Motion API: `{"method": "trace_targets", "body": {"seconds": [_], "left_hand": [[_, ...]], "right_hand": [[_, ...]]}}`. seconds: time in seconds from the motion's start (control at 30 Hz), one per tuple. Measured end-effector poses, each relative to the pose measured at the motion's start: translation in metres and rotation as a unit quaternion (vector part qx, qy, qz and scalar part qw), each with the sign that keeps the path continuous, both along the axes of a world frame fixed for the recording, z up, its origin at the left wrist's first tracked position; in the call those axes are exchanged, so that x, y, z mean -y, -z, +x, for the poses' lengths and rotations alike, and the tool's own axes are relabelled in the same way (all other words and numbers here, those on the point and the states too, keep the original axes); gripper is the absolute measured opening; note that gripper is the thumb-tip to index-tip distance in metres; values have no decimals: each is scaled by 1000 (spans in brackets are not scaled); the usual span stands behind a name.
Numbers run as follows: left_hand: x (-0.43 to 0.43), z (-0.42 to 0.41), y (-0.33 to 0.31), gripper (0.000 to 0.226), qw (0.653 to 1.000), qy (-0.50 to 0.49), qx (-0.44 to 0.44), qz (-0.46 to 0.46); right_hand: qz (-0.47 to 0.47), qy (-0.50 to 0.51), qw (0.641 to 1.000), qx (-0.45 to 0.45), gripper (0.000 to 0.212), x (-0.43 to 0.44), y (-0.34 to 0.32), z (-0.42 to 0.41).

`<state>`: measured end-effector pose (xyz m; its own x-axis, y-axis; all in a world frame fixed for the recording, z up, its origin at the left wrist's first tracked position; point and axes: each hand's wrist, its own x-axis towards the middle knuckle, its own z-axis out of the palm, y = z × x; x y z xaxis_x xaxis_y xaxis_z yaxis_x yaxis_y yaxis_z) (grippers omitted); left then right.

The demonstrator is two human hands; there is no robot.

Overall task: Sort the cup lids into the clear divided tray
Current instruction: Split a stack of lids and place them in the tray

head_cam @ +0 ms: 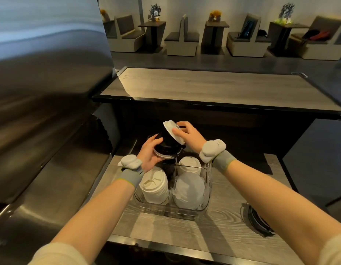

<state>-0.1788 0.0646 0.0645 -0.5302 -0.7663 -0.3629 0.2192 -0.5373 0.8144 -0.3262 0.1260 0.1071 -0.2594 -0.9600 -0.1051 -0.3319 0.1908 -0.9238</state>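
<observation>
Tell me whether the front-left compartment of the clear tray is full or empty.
Full. A stack of white lids fills the clear tray's front-left compartment and rises above its rim.

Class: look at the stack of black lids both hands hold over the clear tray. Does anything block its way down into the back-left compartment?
Nothing visible does. The black lid stack, held by the left hand and right hand, hangs above the clear tray, whose back-left compartment looks empty; white lids fill the others.

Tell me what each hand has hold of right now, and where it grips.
The left hand cups the side of a stack of black lids. The right hand pinches a white lid at its rim.
</observation>
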Motion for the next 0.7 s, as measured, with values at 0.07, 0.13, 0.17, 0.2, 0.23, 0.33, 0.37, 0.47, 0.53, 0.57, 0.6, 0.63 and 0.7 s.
{"method": "trace_targets", "body": {"seconds": [0.07,0.13,0.17,0.2,0.23,0.33,0.37,0.47,0.53,0.57,0.6,0.63,0.7], "left_hand": [[7,1,2,47,1000,-23,1,5],[17,6,4,48,998,-58,7,15],[22,10,4,47,997,-72,9,19],[28,12,5,47,996,-82,11,21],[30,15,5,46,996,-87,14,18],[34,17,3,46,996,-85,28,8],[35,17,3,45,996,-82,26,7],[36,15,1,45,997,-69,30,6],[37,13,1,46,998,-62,33,2],[36,14,1,46,998,-60,35,2],[36,13,0,46,998,-58,37,2],[36,13,-1,46,998,-55,39,0],[37,14,-2,45,998,-46,39,-3]], "right_hand": [[5,35,999,-21,52,-1,1,-10],[68,46,989,-123,52,-2,6,-25],[115,29,975,-186,54,-3,11,-31],[154,4,960,-234,56,-2,17,-35],[180,-19,947,-266,58,-4,22,-35],[200,-56,926,-315,62,0,45,-32],[199,-63,921,-328,62,1,51,-32],[228,-92,898,-365,54,4,61,-37],[235,-95,885,-390,46,5,64,-41],[236,-96,882,-397,45,4,67,-41],[234,-96,880,-403,47,4,70,-41],[233,-95,878,-408,49,4,74,-39],[234,-102,873,-416,52,5,79,-35]]}}
